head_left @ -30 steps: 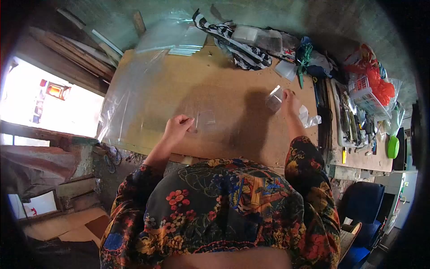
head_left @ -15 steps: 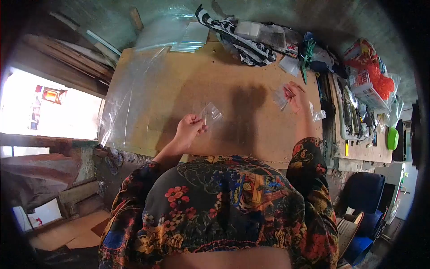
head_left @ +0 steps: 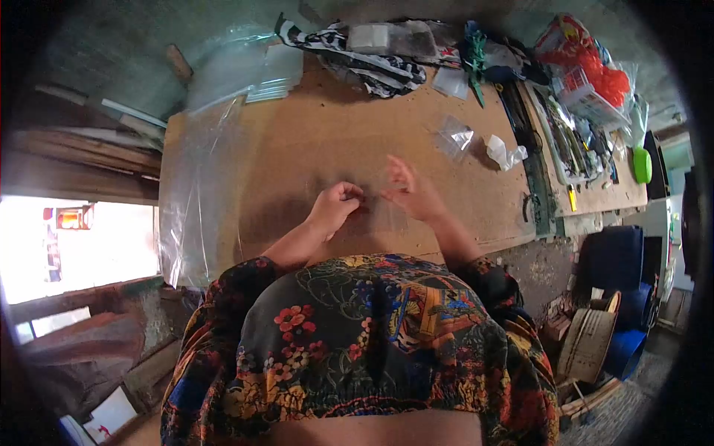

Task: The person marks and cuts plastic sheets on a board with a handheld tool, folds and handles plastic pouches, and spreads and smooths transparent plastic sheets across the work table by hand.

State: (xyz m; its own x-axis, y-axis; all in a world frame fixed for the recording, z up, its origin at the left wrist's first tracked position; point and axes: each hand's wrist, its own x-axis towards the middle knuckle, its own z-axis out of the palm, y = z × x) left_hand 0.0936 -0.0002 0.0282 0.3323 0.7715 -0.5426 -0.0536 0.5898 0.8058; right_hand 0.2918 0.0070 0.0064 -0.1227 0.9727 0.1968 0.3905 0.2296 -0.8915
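Note:
My left hand (head_left: 336, 211) is low over the board, its thumb and fingers pinched together. A small clear plastic bag shows in this hand in the earlier view; now only a faint sheen is visible beside the fingertips. Just to the right is my right hand (head_left: 413, 195), slightly blurred, fingers apart and nothing visible in them. Further back on the right lies a clear plastic bag (head_left: 455, 138), apart from both hands. Next to it sits a crumpled whitish piece (head_left: 506, 153).
Long clear plastic sheeting (head_left: 195, 186) covers the left side of the wooden board (head_left: 320, 134). Stacked clear sheets (head_left: 271, 83) lie at the back left. Black-and-white cloth (head_left: 372, 70) is bunched at the back. A tray of tools (head_left: 571, 141) and a basket (head_left: 587, 97) stand right.
My right hand has left the clear plastic on the right and come in beside my left hand, fingers spread. My left hand has moved slightly right. The view has shifted.

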